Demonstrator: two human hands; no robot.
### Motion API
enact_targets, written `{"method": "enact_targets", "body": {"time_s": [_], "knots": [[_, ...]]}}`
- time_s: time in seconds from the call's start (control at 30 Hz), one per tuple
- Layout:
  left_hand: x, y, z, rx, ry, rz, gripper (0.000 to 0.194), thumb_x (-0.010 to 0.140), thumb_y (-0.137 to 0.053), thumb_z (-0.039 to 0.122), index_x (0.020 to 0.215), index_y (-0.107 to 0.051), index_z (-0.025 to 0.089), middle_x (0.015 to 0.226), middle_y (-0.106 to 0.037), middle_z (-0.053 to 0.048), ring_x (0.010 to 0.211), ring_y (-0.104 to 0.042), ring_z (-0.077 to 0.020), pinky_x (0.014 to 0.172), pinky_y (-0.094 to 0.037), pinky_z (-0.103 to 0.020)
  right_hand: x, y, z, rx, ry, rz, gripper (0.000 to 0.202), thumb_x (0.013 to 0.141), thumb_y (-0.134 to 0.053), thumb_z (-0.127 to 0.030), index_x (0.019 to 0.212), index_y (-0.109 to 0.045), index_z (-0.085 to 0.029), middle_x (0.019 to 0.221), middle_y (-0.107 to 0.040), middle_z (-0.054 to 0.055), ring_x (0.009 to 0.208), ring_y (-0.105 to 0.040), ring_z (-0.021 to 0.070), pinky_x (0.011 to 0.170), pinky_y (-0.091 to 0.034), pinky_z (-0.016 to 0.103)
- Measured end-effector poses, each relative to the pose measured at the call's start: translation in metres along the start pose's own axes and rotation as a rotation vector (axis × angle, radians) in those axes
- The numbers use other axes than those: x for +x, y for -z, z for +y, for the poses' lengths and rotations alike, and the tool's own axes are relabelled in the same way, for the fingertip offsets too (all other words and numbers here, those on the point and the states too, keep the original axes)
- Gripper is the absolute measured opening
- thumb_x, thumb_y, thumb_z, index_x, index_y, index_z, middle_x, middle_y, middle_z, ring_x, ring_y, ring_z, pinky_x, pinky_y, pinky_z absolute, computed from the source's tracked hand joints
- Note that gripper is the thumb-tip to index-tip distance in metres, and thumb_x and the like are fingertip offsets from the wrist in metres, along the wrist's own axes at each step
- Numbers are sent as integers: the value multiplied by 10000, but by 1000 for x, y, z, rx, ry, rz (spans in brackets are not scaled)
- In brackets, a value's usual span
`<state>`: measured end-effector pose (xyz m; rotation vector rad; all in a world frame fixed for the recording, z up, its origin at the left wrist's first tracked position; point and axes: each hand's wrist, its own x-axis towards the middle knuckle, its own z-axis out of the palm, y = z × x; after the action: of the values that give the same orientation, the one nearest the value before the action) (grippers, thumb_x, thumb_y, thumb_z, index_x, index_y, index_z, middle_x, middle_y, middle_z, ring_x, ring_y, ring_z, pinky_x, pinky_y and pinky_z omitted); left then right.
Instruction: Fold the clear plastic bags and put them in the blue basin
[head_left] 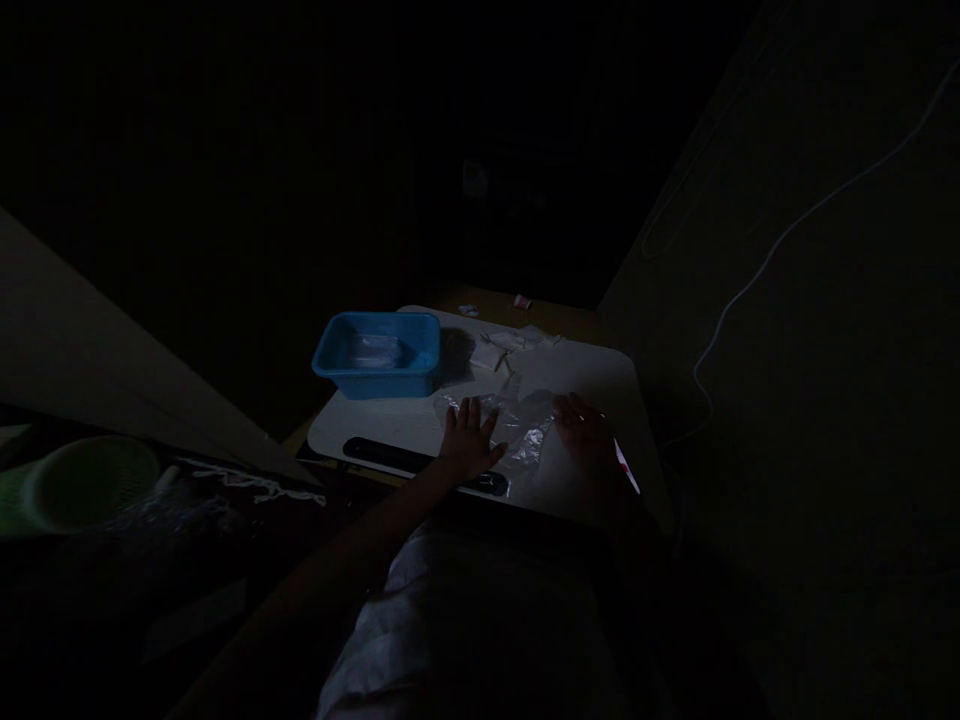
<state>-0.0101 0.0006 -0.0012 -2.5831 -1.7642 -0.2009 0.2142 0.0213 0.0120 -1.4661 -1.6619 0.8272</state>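
A crinkled clear plastic bag (529,430) lies on the small white table (585,372). My left hand (468,443) rests flat on the bag's left part, its fingers spread. At the bag's right edge is my right hand (583,430), palm down and dim; its fingers look stretched out and close together. A lit phone screen (627,466) shows just right of that hand, partly covered by it. Behind the bag lie a small white piece (487,356) and some crumpled pale plastic (525,338).
A blue plastic basin (386,384) with a clear wrapped packet (375,350) inside stands at the table's left. A dark slot (390,455) runs along the front edge. A green basket (90,485) is at lower left. A white cable (765,262) hangs along the right wall. The room is very dark.
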Motion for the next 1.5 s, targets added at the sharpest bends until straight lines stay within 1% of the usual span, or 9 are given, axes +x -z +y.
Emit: {"method": "enact_targets", "body": {"time_s": [0.13,0.2,0.4,0.53,0.77,0.97,1.1,1.33,1.5], "knots": [[0,-4,-1,-4,-3,23,660,833,-350,583,1372,-305,205,1426,-252,-184,1311,-166,-391,999,-155,-555,-1,9,4,59,22,340,399,813,-352,-302,1188,-465,-229,1250,-507,91,1080,-530,220,819,-481,418],[1,-5,-1,-2,-4,29,656,834,-352,580,1371,-309,206,1423,-257,-186,1312,-166,-391,1001,-151,-553,-8,3,2,-50,31,404,424,808,-311,-263,1194,-471,-196,1217,-531,108,1061,-537,220,843,-469,434],[0,-5,0,1,2,36,667,831,-357,583,1374,-301,201,1423,-254,-193,1312,-164,-392,1000,-153,-553,-42,-43,-14,-710,319,-78,430,849,-341,-240,1225,-494,-100,1310,-470,153,1254,-362,238,1044,-271,430],[0,-2,0,9,5,24,669,826,-365,586,1375,-299,208,1429,-248,-181,1313,-169,-382,1005,-150,-547,-37,-51,-8,-925,287,-61,539,888,-314,-357,1267,-416,12,1353,-373,244,1294,-289,291,1055,-183,489],[-1,-2,0,4,1,34,663,833,-357,579,1373,-303,197,1424,-252,-190,1307,-179,-390,999,-158,-553,-1,-18,1,-1023,240,25,482,891,-330,-374,1235,-470,-66,1317,-436,218,1262,-340,303,1009,-126,603],[-1,-4,1,-9,-6,41,660,831,-361,577,1366,-312,194,1423,-251,-194,1312,-163,-393,999,-158,-553,-3,-29,-24,-841,541,-366,398,879,-335,-211,1254,-467,-189,1337,-457,80,1263,-361,173,1064,-174,451],[-1,-5,0,-28,11,23,670,823,-364,586,1364,-316,194,1420,-260,-189,1315,-165,-382,1010,-155,-535,8,-45,-34,-806,602,-453,491,790,-396,-82,1264,-456,-194,1339,-458,57,1269,-351,162,1065,-194,409],[-8,-1,-4,-8,5,71,762,796,-376,630,1361,-316,123,1403,-294,-202,1307,-204,-368,1027,-152,-531,26,-52,-41,-865,586,-427,489,771,-390,-36,1218,-503,-201,1325,-473,61,1246,-384,166,1018,-257,396],[-19,6,1,27,-92,122,562,903,-282,466,1245,-468,61,1366,-372,-186,1283,-294,-302,1058,-170,-475,19,-51,-38,-901,587,-324,396,786,-417,-73,1133,-575,-179,1244,-552,77,1204,-434,198,1002,-275,428]]}}
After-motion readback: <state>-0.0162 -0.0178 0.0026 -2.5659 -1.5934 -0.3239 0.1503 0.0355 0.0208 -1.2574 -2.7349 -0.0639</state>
